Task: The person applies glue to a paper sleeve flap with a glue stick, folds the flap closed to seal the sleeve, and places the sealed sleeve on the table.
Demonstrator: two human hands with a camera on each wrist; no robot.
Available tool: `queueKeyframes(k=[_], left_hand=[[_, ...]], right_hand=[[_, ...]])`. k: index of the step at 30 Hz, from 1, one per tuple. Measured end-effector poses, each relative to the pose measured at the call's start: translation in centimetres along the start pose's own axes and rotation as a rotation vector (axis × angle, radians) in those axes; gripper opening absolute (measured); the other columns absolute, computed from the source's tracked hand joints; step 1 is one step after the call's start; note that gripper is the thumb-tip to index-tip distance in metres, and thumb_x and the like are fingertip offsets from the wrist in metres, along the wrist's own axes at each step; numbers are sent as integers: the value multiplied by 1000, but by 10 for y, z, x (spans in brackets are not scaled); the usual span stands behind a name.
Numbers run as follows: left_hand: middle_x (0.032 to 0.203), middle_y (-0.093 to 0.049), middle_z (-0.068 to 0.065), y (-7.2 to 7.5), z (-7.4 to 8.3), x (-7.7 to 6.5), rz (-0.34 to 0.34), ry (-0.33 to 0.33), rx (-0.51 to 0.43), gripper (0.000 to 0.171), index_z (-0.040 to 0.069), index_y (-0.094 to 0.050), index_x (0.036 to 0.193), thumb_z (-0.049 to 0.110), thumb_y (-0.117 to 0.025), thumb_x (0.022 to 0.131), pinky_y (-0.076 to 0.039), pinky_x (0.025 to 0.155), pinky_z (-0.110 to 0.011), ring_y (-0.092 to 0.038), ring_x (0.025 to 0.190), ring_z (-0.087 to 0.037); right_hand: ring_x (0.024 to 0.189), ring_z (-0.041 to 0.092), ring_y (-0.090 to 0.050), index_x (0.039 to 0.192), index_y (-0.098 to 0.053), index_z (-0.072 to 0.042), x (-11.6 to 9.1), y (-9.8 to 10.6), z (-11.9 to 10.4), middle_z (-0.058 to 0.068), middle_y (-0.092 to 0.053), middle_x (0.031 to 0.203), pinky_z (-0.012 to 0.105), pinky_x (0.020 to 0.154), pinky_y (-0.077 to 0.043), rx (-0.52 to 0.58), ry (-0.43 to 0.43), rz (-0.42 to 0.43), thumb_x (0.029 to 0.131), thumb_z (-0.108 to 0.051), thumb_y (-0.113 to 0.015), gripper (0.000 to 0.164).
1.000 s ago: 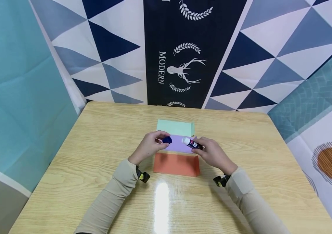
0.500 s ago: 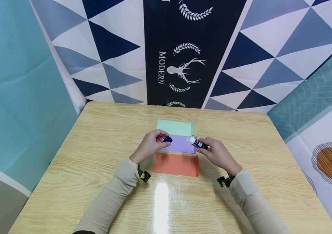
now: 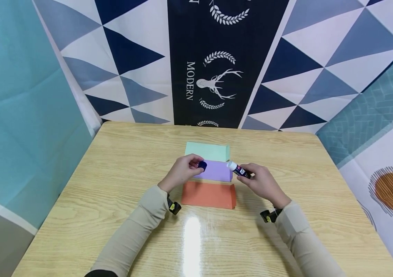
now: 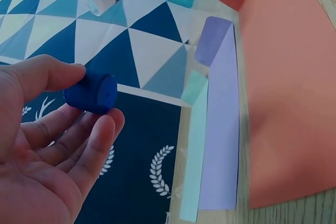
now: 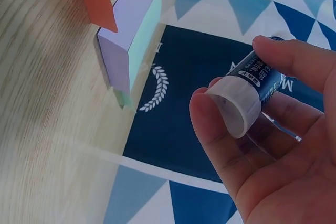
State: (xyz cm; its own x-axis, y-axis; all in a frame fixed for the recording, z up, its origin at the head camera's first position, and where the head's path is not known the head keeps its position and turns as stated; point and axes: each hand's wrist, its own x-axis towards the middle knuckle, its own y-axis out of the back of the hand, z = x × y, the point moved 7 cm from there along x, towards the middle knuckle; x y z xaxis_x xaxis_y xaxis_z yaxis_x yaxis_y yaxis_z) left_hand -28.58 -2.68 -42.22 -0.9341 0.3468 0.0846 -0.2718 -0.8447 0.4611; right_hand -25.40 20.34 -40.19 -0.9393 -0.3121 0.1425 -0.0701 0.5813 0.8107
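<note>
Blue cap [image 3: 202, 166] is pinched by the left hand [image 3: 184, 169], over the left of the purple paper [image 3: 217, 171]; the glue stick [image 3: 241, 172] is gripped uncapped by the right hand [image 3: 260, 181], at that paper's right end. Gluing seems to be in hand; the white end [image 5: 248, 94] would next need lowering to a flap [image 5: 114, 59]; its hollow is shown clearly only from the right wrist, while the spacing of orange paper [image 3: 207, 194] near and green paper [image 3: 205, 151] far is better shown from the head.

The person wears long beige sleeves [image 3: 131, 231], and each wrist carries a small black device [image 3: 174, 207] with yellow mark.
</note>
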Motion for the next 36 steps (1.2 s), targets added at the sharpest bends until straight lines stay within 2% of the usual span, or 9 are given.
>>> queueKeyframes(k=[6, 11, 20, 29, 36], left_hand=[[104, -69, -12, -7, 3, 9, -16, 18, 38, 30, 4, -66, 115, 13, -72, 87, -54, 80, -27, -64, 92, -20], [100, -69, -9, -15, 7, 20, -24, 2, 66, 29, 5, -67, 114, 15, -73, 87, -50, 71, -23, -61, 87, -17], [103, -69, -8, -33, 10, 32, -103, 30, 94, 29, 6, -66, 115, 14, -72, 88, -49, 76, -23, -61, 88, -16], [101, -69, -5, -65, 17, 51, -109, 20, 159, 29, 7, -68, 113, 20, -74, 87, -48, 77, -21, -61, 88, -13], [103, -68, -3, -88, 18, 59, -150, 61, 221, 29, 9, -67, 116, 16, -71, 88, -50, 82, -23, -62, 93, -14]], right_hand=[[87, 23, -64, 116, -67, 3, -1, 3, 5, 17, -70, 103, 36, 72, -55, 7, -14, 19, 88, -11, -71, 32], [88, 27, -65, 116, -67, 4, -4, 6, 10, 20, -70, 105, 34, 70, -52, 18, -40, 31, 87, -12, -71, 33], [88, 27, -65, 117, -65, 4, -12, 11, 22, 20, -70, 105, 34, 71, -51, 10, -85, 23, 88, -13, -70, 34], [90, 29, -65, 119, -63, 5, -19, 16, 34, 21, -70, 104, 36, 71, -51, 8, -136, 29, 88, -14, -69, 36], [89, 29, -65, 119, -63, 5, -24, 15, 40, 21, -70, 103, 34, 70, -51, 12, -152, 29, 88, -15, -69, 37]])
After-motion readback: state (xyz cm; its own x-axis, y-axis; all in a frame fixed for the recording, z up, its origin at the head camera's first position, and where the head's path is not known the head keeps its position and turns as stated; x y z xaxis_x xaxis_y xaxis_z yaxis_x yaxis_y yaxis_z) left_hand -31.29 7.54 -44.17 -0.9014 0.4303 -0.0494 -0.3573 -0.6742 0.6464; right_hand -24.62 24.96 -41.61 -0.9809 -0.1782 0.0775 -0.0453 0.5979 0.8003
